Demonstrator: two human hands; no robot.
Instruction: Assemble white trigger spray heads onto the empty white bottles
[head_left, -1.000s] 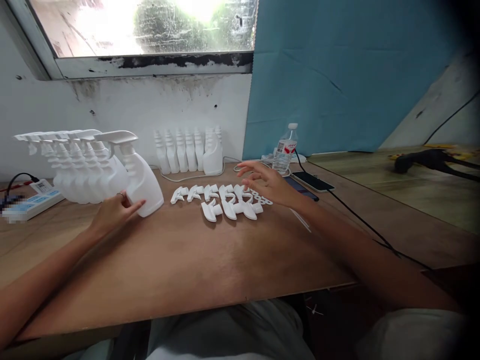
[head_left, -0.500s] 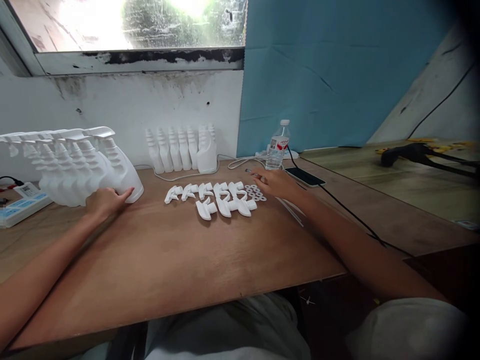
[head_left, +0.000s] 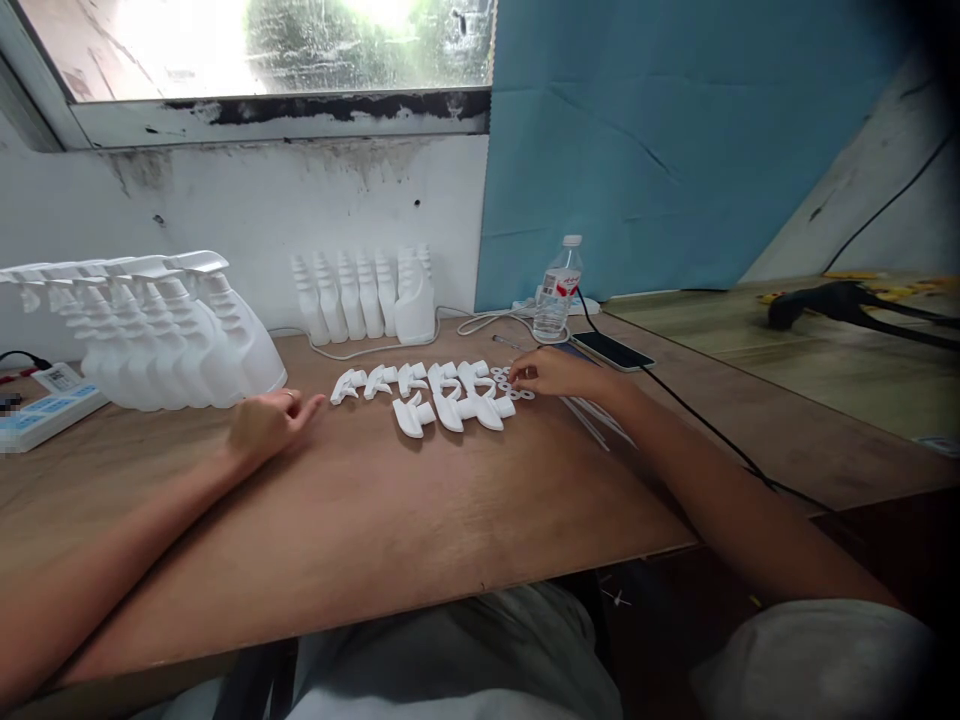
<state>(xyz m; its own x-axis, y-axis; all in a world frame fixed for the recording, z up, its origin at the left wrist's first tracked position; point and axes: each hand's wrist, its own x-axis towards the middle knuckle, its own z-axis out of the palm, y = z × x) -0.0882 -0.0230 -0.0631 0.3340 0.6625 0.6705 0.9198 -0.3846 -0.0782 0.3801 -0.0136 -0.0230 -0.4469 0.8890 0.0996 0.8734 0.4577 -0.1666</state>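
My left hand [head_left: 268, 428] is low over the table, its fingers loosely curled and thumb held apart, with nothing visible in it. Just beyond it, to the left, stands a row of white plastic bottles [head_left: 251, 355] with white trigger sprayer heads [head_left: 201, 262] on top. More white trigger sprayer heads [head_left: 450, 410] lie in two rows in the middle of the table. My right hand [head_left: 559, 373] reaches in beside them, fingers bent together over small flat white rings [head_left: 499, 383]. Its fingertips are at one ring and partly cover the group.
Several white bottles without heads [head_left: 415, 305] stand against the wall. A clear water bottle [head_left: 553, 305], a phone [head_left: 613, 350] and a black cable [head_left: 697, 424] lie to the right. Thin white tubes [head_left: 589, 425] rest under my right forearm. A power strip [head_left: 56, 410] sits far left.
My left hand has left the white bottle and moved right over the table. My right hand has drawn down and its fingers have bent in onto the rings.
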